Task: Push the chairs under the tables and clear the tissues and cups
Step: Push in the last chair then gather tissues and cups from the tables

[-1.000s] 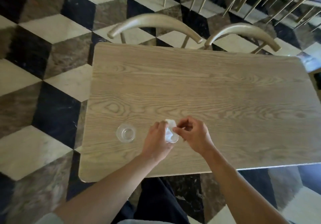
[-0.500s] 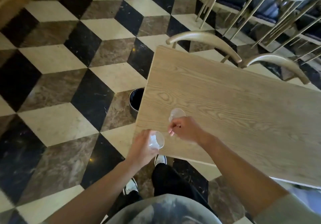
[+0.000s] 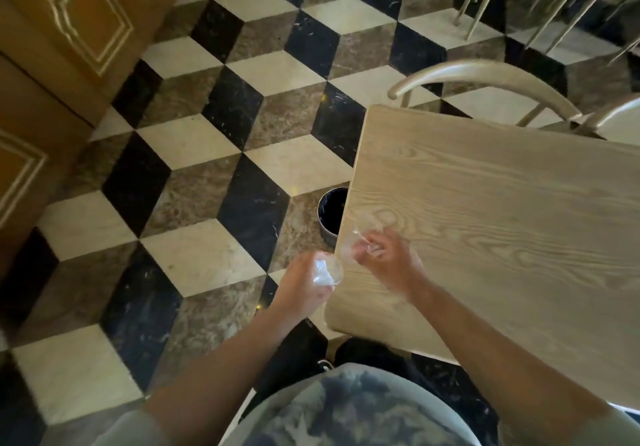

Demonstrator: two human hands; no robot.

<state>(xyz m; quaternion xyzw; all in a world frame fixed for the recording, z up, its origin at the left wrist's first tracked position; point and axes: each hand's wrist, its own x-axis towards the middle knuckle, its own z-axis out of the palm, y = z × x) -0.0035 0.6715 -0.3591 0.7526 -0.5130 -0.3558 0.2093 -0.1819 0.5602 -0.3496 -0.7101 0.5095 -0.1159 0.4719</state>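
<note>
My left hand (image 3: 302,284) holds a clear plastic cup (image 3: 328,270) with a crumpled white tissue (image 3: 320,272) inside it, just off the near left corner of the wooden table (image 3: 502,224). My right hand (image 3: 388,258) is over that corner, blurred, gripping a second clear cup (image 3: 349,248) by its rim. Two pale wooden chairs (image 3: 485,71) stand at the table's far side, their curved backs against the edge.
A small dark bin (image 3: 330,213) stands on the floor partly under the table's left edge, just beyond my hands. Brown panelled cabinetry (image 3: 62,30) lines the left. More chair legs (image 3: 554,2) crowd the top right. The floor is checkered marble.
The tissue went into the cup in my left hand. My right hand picked up the second cup. Both hands moved left to the table corner as my view swung left, revealing the bin.
</note>
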